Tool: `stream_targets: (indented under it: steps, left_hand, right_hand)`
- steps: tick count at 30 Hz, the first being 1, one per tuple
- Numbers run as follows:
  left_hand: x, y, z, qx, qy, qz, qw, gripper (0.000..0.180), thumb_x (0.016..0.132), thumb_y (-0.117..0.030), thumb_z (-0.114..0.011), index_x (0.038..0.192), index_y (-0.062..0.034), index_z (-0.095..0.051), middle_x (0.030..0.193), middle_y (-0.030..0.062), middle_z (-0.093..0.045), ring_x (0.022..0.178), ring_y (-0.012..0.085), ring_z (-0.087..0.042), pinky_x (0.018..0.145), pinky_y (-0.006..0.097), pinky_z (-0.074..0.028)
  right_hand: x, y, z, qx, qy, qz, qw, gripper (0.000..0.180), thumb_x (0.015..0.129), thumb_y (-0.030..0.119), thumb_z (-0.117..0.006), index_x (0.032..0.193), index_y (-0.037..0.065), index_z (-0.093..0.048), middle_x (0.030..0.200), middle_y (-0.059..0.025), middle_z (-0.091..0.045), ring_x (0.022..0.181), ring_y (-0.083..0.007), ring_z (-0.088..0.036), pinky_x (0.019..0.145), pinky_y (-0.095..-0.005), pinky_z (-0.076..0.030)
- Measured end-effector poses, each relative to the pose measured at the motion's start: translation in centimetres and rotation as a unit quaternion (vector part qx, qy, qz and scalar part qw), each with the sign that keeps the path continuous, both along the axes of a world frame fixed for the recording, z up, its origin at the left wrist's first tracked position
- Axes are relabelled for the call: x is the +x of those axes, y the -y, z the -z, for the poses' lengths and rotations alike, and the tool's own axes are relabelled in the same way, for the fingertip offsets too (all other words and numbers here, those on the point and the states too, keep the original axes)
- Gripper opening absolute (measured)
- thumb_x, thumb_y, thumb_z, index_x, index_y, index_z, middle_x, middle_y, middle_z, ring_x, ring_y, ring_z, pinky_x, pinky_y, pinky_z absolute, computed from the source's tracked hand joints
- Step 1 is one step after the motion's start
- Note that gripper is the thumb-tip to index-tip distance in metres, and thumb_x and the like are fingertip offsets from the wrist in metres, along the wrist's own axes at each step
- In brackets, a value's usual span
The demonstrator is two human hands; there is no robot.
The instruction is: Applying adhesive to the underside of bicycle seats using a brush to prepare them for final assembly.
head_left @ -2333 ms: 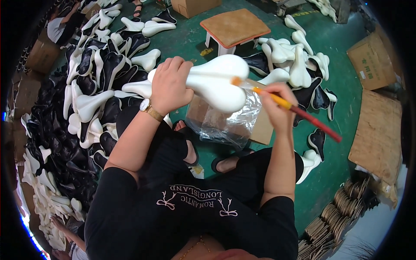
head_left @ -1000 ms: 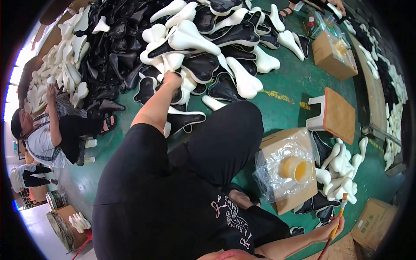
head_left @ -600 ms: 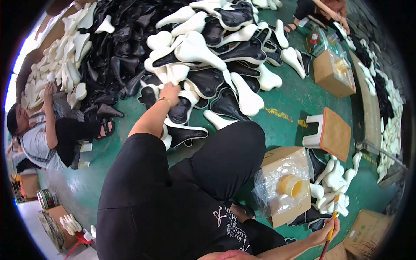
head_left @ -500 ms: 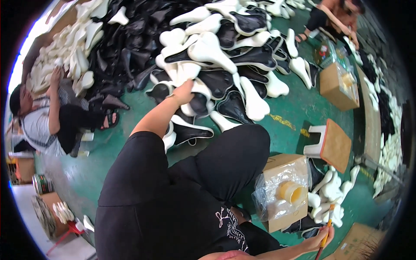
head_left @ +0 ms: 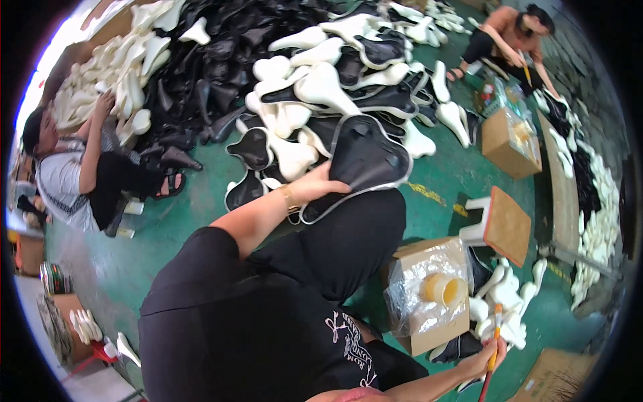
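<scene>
Just beyond the bent left knee [head_left: 365, 234], a bicycle saddle [head_left: 372, 157] is in the left hand [head_left: 315, 185]. Its black underside faces the camera, bordered by a white edge; broad end toward upper right, narrow end toward lower left. Fingers of the left hand clamped on the saddle's side, thumb lying across the black face. Contact between saddle and knee: cannot tell.

Right hand [head_left: 492, 355], well apart at lower right: fingers closed around the handle of a brush [head_left: 497, 328]. Handle yellow above, red below; bristles point away from the person.

Near the brush, a cardboard box [head_left: 439, 337] covered with clear plastic [head_left: 402, 285] carries an open pot [head_left: 435, 288] with amber contents. White saddles [head_left: 502, 291] lie on the green floor [head_left: 181, 251] beside the box. Beyond them, a stool [head_left: 509, 228] with a brown top.

Behind the held saddle, a pile of saddles [head_left: 325, 87], some white side up, others black side up. Left of the pile, a heap of black pieces [head_left: 207, 67].
</scene>
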State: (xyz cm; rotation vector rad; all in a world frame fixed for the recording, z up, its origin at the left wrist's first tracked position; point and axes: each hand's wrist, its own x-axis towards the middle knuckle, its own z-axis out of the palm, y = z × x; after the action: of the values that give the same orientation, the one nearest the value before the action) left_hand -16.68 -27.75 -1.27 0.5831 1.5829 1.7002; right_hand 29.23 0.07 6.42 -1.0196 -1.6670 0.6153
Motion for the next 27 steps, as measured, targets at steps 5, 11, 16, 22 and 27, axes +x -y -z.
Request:
stream_targets:
  steps: [5, 11, 16, 22, 27]
  left_hand:
    - [0.1, -0.8, -5.6, -0.101, -0.119, 0.007, 0.988, 0.070, 0.077, -0.010, -0.065, 0.138, 0.0027, -0.035, 0.131, 0.0101, -0.050, 0.117, 0.0187, -0.050, 0.101, 0.029, -0.038]
    - [4.7, -5.3, -12.0, 0.094, 0.118, 0.185, 0.971, 0.069, 0.080, -0.036, -0.067, 0.127, 0.0087, -0.044, 0.109, 0.0217, -0.062, 0.080, 0.0202, -0.067, 0.068, 0.029, -0.058]
    - [10.2, -10.9, -9.4, -0.091, 0.223, 0.391, 0.888, 0.066, 0.084, -0.036, -0.060, 0.129, 0.0096, -0.044, 0.113, 0.0182, -0.061, 0.084, 0.0203, -0.067, 0.074, 0.028, -0.055]
    - [15.2, -14.8, -8.1, -0.153, 0.223, 0.530, 0.804, 0.068, 0.089, -0.024, -0.055, 0.144, 0.0032, -0.027, 0.128, 0.0123, -0.053, 0.109, 0.0127, -0.055, 0.095, 0.026, -0.043]
    - [15.6, -15.6, -8.0, -0.147, 0.210, 0.522, 0.814, 0.067, 0.087, -0.023, -0.056, 0.143, 0.0027, -0.029, 0.125, 0.0126, -0.055, 0.105, 0.0131, -0.059, 0.092, 0.025, -0.046]
  right_hand:
    - [0.6, 0.1, -0.1, -0.064, 0.021, -0.043, 0.997, 0.012, 0.088, 0.004, -0.062, 0.098, -0.002, -0.061, 0.089, -0.0059, -0.060, 0.077, -0.0115, -0.054, 0.069, -0.0238, -0.046]
    - [-1.6, -1.2, 3.2, -0.120, -0.005, -0.069, 0.990, 0.007, 0.081, 0.000, -0.066, 0.088, 0.001, -0.064, 0.085, -0.0029, -0.061, 0.075, -0.0105, -0.057, 0.066, -0.0230, -0.046]
    - [-3.2, -0.7, 4.2, -0.127, 0.094, -0.084, 0.984, 0.010, 0.078, 0.008, -0.067, 0.084, 0.001, -0.064, 0.077, -0.0076, -0.062, 0.068, -0.0151, -0.059, 0.061, -0.0270, -0.046]
    - [-2.8, -1.9, 9.7, -0.077, 0.133, -0.111, 0.982, 0.012, 0.081, 0.011, -0.067, 0.087, 0.001, -0.063, 0.075, -0.0048, -0.062, 0.067, -0.0114, -0.058, 0.063, -0.0254, -0.046]
    - [-2.3, -1.6, 4.7, -0.192, 0.015, -0.075, 0.978, 0.012, 0.082, 0.007, -0.066, 0.091, 0.000, -0.062, 0.079, -0.0044, -0.063, 0.070, -0.0106, -0.059, 0.067, -0.0244, -0.047]
